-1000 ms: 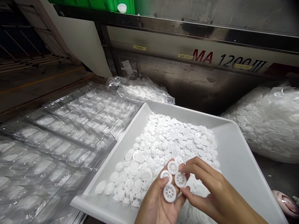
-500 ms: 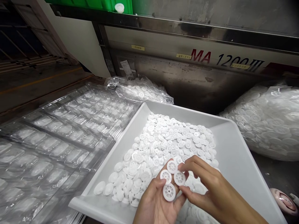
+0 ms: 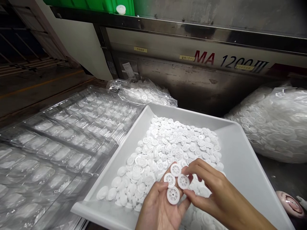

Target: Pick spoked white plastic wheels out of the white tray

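Above the bin (image 3: 242, 156): four wheels (image 3: 173, 195) in hand, a heap below

Through the head camera, my only view from this remote post, I have both hands over the near side of the bin. My left hand (image 3: 161, 204) is clasped on the four wheels, bunched together on its fingers, its thumb laid at the edge of the leftmost one. My right hand (image 3: 213, 188) has forefinger and thumb at the rim of the rightmost wheel (image 3: 183, 181), pinching it, as best I can judge. Only these four look picked out; the heap (image 3: 172, 143) lies loose and in no order across the bin floor, so I judge that most of the pieces are unhandled.

Left of the bin, clear trays (image 3: 62, 150) spread in rows, with pale shapes in the pockets; glare keeps me from telling whether those are wheels. The bin's left wall stands between my hands and them, and my hands hide part of the heap. Behind the bin sits a small bag (image 3: 144, 92) of wheels; to its right a big bag (image 3: 283, 127) bulges near the wall. Beyond the bin, a machine (image 3: 168, 76) marked MA 1200 III carries a ledge (image 3: 168, 27), with a green crate (image 3: 96, 5) and a lone wheel (image 3: 121, 10) against the crate's front. Low on the bin's right is a pink object (image 3: 291, 203) I cannot identify.
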`<state>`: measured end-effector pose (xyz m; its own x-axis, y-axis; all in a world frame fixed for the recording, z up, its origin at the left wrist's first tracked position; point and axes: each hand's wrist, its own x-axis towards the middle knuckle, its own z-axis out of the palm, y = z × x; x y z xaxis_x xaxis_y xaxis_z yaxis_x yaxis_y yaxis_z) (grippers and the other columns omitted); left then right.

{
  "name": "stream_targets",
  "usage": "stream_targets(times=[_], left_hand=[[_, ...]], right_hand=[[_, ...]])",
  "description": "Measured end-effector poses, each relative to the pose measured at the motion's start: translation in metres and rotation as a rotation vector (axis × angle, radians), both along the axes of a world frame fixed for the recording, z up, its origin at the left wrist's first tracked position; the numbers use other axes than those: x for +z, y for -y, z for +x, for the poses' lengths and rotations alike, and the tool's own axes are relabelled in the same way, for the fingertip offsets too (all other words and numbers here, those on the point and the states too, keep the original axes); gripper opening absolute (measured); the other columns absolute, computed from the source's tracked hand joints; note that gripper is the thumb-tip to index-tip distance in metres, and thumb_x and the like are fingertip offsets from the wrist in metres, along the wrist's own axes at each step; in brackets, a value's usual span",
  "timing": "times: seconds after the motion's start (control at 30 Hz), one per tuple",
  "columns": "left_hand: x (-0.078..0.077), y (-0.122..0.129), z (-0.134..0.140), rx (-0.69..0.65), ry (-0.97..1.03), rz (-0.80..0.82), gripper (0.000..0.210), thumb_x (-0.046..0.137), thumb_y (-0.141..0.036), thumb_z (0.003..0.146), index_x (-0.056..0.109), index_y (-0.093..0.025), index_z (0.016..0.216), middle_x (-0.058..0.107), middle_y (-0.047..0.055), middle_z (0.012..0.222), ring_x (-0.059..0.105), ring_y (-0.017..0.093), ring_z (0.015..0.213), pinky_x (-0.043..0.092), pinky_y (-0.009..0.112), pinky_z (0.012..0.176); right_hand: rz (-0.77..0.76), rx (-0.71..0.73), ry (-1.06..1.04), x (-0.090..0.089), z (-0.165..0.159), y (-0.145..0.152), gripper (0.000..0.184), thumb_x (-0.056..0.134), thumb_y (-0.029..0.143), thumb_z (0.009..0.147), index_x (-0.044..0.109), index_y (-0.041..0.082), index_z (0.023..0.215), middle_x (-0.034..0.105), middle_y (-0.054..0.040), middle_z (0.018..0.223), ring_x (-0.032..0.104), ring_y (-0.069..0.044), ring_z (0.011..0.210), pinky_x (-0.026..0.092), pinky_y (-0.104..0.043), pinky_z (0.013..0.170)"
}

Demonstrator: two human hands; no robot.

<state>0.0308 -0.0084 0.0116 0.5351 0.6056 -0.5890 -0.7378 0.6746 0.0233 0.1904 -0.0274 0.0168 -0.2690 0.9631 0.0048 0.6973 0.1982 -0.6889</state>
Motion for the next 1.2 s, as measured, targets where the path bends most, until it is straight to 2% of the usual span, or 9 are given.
stream_targets(times=[0.13,0.3,0.4,0.5,0.63,0.77,0.97,1.07,1.2], left_hand=[[0.001,0.002,0.002,0.006,-0.050,0.044,0.058,0.040,-0.015,0.086,0.017,-0.020,0.139,0.057,0.014,0.119,0.060,0.021,0.100,0.045,0.035,0.086],[0.004,0.004,0.003,-0.001,-0.151,0.093,0.055,0.037,-0.017,0.089,0.016,-0.014,0.140,0.057,0.017,0.121,0.057,0.025,0.110,0.041,0.039,0.097],[0.002,0.004,0.002,0.001,-0.143,0.098,0.057,0.035,-0.017,0.089,0.012,-0.014,0.141,0.056,0.018,0.123,0.056,0.027,0.112,0.039,0.040,0.099],[0.000,0.003,0.000,-0.019,-0.102,0.091,0.061,0.038,-0.013,0.087,0.010,-0.016,0.141,0.052,0.019,0.127,0.054,0.026,0.115,0.040,0.038,0.096],[-0.001,0.001,-0.003,-0.023,0.034,0.051,0.061,0.035,-0.015,0.088,0.008,-0.019,0.142,0.052,0.018,0.127,0.061,0.019,0.098,0.043,0.036,0.088],[0.000,0.000,-0.004,-0.024,0.099,0.026,0.064,0.034,-0.013,0.087,0.003,-0.021,0.142,0.055,0.016,0.122,0.062,0.017,0.088,0.045,0.038,0.086],[0.001,0.002,-0.004,-0.009,0.100,-0.017,0.051,0.034,-0.025,0.090,0.023,-0.017,0.139,0.052,0.017,0.125,0.062,0.017,0.088,0.045,0.036,0.086],[0.002,0.004,-0.003,-0.020,0.061,0.001,0.047,0.034,-0.022,0.090,0.030,-0.011,0.135,0.053,0.020,0.127,0.063,0.018,0.090,0.043,0.039,0.091],[0.002,0.007,-0.002,-0.027,0.001,0.015,0.046,0.036,-0.014,0.088,0.033,-0.009,0.134,0.060,0.017,0.122,0.063,0.018,0.092,0.040,0.043,0.096]], right_hand=[[-0.009,-0.001,-0.009,0.000,0.000,0.001,0.031,0.057,0.010,0.079,0.048,0.028,0.103,0.052,0.0035,0.092,0.054,-0.011,0.078,0.046,-0.027,0.068],[-0.008,-0.018,-0.025,0.000,0.001,-0.002,0.032,0.060,0.011,0.077,0.048,0.029,0.101,0.053,0.0051,0.091,0.051,-0.010,0.077,0.043,-0.023,0.061],[0.006,-0.023,-0.031,0.002,0.003,-0.003,0.032,0.061,0.012,0.077,0.047,0.030,0.100,0.053,0.0062,0.089,0.049,-0.010,0.075,0.040,-0.021,0.056],[0.010,-0.003,-0.048,0.007,0.003,-0.002,0.033,0.059,0.010,0.077,0.047,0.029,0.101,0.053,0.0056,0.090,0.050,-0.010,0.077,0.043,-0.021,0.059],[0.048,0.096,-0.043,0.014,-0.001,0.002,0.030,0.055,0.005,0.077,0.050,0.023,0.100,0.051,-0.0008,0.099,0.054,-0.012,0.089,0.048,-0.024,0.077],[0.131,0.128,-0.004,0.015,-0.006,0.006,0.025,0.056,0.005,0.079,0.054,0.019,0.099,0.051,-0.0040,0.099,0.055,-0.015,0.093,0.050,-0.024,0.077],[0.191,0.118,-0.004,0.011,-0.005,0.006,0.018,0.053,0.010,0.084,0.054,0.018,0.100,0.051,-0.0045,0.096,0.056,-0.015,0.089,0.051,-0.026,0.075],[0.189,0.112,0.001,0.010,-0.005,0.004,0.018,0.053,0.010,0.085,0.053,0.018,0.100,0.051,-0.0041,0.095,0.055,-0.014,0.085,0.051,-0.026,0.071],[0.171,0.123,0.016,0.010,-0.005,0.003,0.018,0.055,0.009,0.082,0.052,0.018,0.098,0.050,-0.0045,0.095,0.054,-0.015,0.083,0.050,-0.028,0.068]])
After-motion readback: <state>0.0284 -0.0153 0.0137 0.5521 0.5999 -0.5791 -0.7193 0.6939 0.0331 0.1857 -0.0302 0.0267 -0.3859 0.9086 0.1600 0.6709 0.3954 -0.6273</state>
